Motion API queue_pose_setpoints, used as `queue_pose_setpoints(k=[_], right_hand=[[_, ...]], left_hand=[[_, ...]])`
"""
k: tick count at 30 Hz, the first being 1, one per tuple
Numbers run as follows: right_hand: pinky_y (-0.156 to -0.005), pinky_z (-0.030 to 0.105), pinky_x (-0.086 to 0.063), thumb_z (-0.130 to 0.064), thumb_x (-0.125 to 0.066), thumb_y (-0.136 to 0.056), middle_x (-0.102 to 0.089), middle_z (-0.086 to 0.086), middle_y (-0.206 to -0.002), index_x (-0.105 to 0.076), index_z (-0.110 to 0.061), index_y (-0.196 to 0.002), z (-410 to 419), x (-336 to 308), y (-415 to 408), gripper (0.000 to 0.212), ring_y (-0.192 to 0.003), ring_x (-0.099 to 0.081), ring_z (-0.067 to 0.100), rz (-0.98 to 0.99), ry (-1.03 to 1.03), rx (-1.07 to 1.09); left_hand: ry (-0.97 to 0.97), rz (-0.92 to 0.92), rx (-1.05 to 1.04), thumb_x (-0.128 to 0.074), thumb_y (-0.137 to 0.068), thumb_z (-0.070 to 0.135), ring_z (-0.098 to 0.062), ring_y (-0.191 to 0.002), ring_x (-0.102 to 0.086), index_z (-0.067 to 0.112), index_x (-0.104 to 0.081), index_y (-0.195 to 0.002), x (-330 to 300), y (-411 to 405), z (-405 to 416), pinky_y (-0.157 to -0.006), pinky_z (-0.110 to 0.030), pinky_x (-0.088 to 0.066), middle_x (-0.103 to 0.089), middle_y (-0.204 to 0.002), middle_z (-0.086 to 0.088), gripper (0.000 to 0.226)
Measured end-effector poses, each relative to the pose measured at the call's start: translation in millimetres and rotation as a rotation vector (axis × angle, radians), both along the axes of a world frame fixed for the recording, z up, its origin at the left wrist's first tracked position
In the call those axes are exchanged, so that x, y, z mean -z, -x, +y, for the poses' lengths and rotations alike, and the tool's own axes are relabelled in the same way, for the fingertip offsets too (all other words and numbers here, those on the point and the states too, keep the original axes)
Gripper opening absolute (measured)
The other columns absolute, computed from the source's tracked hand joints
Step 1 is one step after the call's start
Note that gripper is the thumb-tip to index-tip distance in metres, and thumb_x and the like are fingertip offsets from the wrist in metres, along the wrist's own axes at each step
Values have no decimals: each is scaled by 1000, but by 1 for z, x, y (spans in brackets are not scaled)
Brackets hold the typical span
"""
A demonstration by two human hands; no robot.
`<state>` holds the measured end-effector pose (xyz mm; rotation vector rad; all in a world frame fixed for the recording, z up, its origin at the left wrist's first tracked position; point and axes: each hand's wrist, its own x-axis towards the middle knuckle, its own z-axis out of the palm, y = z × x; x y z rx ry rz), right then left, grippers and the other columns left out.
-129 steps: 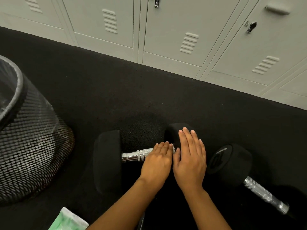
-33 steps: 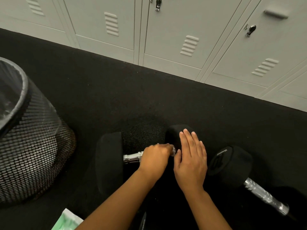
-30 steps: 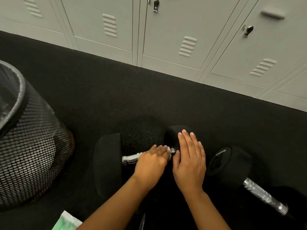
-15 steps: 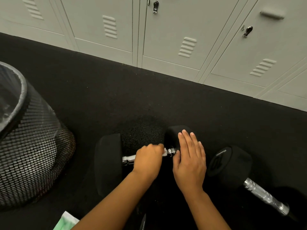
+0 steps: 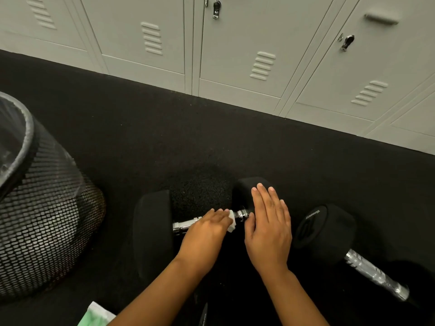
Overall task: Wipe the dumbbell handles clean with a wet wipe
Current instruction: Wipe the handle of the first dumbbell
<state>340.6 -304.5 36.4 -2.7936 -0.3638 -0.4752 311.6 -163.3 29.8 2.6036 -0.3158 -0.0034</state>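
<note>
black dumbbell lies on floor, white wet wipe over its chrome handle.

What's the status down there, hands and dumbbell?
Left hand holds wet wipe on chrome handle. Right hand flat on dumbbell head. Nothing blocking.
</note>
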Motion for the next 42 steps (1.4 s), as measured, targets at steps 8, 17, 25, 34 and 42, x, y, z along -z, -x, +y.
queue_pose_setpoints(k=[8,17,25,34,42], right_hand=[[-114,37,-10,-25,-38,-92,-35,5,-147,-43,-14,-134,-7,-21,6,44,-140,-18,20,87,-16,-184],[-106,36,-27,-20,-50,-85,-64,5,-112,-68,-13,-95,10,-20,15,22,-121,-44,21,8,31,-334],[-53,28,-51,0,-68,-71,-57,6,-89,-60,-7,-96,34,-20,13,27,-74,-56,18,66,-33,-262],[-88,33,-50,2,-83,-57,-63,12,-111,-64,0,-111,56,13,24,58,-107,-60,27,203,137,-128],[-88,35,-47,2,-85,-55,-65,17,-113,-67,-2,-105,53,19,25,54,-110,-59,29,193,131,-34]], left_hand=[[114,-83,-100,-74,-71,3,-15,-62,-63,21,-40,-105,-19,12,0,-50,-28,-50,-65,-79,1,51],[283,27,-227,-59,-89,17,-14,-84,-66,30,-28,-107,-44,22,7,-66,-32,-55,-66,-103,0,38],[-271,-123,-157,-72,-68,43,-29,-137,-26,19,-59,-123,-55,40,51,-108,-51,-19,-40,-145,-8,61],[-225,-12,-234,-39,-77,60,-19,-140,-19,16,-31,-143,-40,63,84,-113,-35,-10,-30,-150,-3,79],[-125,3,-226,-58,-74,56,-13,-138,-20,13,-32,-143,-38,62,84,-113,-30,-7,-31,-149,-2,85]])
